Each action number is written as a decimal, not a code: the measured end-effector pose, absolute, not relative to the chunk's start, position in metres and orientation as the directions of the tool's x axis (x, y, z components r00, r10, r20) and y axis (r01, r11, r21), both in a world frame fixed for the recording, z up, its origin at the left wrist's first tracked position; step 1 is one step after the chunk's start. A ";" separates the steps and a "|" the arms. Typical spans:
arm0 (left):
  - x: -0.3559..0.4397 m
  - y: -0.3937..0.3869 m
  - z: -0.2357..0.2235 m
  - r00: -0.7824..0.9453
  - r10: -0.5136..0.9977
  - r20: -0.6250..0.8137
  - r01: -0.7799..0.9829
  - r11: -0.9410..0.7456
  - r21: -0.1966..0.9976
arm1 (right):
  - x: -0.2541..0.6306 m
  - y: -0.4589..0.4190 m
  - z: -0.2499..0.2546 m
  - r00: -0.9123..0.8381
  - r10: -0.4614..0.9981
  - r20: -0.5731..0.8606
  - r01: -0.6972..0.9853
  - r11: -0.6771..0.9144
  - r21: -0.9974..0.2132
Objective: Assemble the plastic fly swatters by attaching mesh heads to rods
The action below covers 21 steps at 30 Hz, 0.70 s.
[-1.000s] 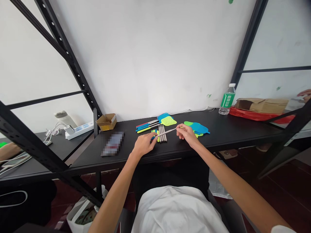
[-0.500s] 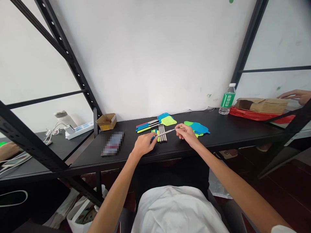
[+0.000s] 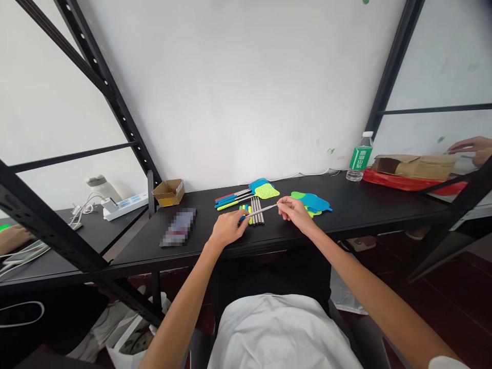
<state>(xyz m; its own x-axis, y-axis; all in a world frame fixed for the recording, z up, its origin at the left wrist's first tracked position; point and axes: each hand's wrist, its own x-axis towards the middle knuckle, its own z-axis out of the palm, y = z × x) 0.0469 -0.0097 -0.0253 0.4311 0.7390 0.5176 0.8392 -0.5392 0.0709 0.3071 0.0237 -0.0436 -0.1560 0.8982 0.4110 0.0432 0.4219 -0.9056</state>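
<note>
A thin metal rod with a blue grip [image 3: 262, 210] stretches between my two hands over the front of the black table. My left hand [image 3: 228, 226] is closed round its blue end. The rod's far tip is pinched in the fingers of my right hand [image 3: 293, 210]. Just behind the rod lie several loose metal tubes [image 3: 255, 205] and short yellow and blue grips [image 3: 250, 214]. Farther back are fly swatters with handles, among them a yellow one [image 3: 268, 191] and a blue one [image 3: 258, 184]. Right of my right hand, loose blue and green swatter heads [image 3: 317, 202] are piled.
A blurred phone-like slab [image 3: 179, 227] and an open cardboard box [image 3: 168, 192] are on the left. At the right stand a water bottle [image 3: 360, 157] and a carton on red plastic [image 3: 415, 180]. Black shelf posts flank the table. Other people's hands show at both edges.
My hands and the rod stay almost still. At the right edge, another person's hand has shifted slightly.
</note>
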 end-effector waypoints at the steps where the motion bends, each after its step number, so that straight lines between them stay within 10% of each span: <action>1: 0.047 -0.010 -0.025 0.428 0.741 0.517 0.840 -0.537 0.073 | 0.307 0.024 -0.044 -0.156 0.897 0.413 0.049 0.424 -0.904; 21: 0.047 -0.008 -0.026 0.429 0.748 0.507 0.845 -0.531 0.068 | 0.308 0.026 -0.047 -0.174 0.886 0.430 0.108 0.451 -0.886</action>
<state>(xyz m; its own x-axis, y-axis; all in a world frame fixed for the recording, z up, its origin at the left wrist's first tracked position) 0.0465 -0.0082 -0.0260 0.4290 0.7476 0.5070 0.8449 -0.5307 0.0676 0.3076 0.0261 -0.0468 -0.1735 0.8862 0.4296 0.1084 0.4508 -0.8860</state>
